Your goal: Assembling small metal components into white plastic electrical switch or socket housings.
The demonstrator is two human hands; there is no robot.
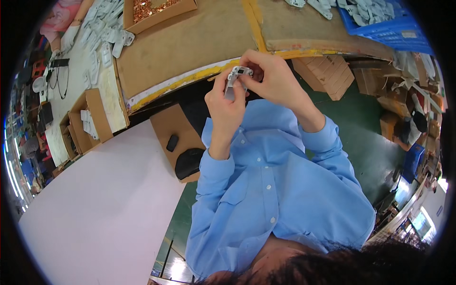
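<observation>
Over the near edge of the workbench, both my hands are closed on one small white plastic housing (234,76). My left hand (225,109) grips it from the left side, thumb and fingers around its body. At its upper right end, my right hand (278,78) has its thumb pressed on the part and its fingers curled behind. A dark opening shows in the top of the housing. Whether a smaller piece is pinched in the right fingers is hidden.
Ahead, the brown workbench (190,52) bears a cardboard tray of small copper-coloured parts (148,10). A blue crate (380,34) holds white pieces at far right. White parts (107,35) pile up at left, near another person's gloved hand (70,39). Cardboard (164,123) carries black objects.
</observation>
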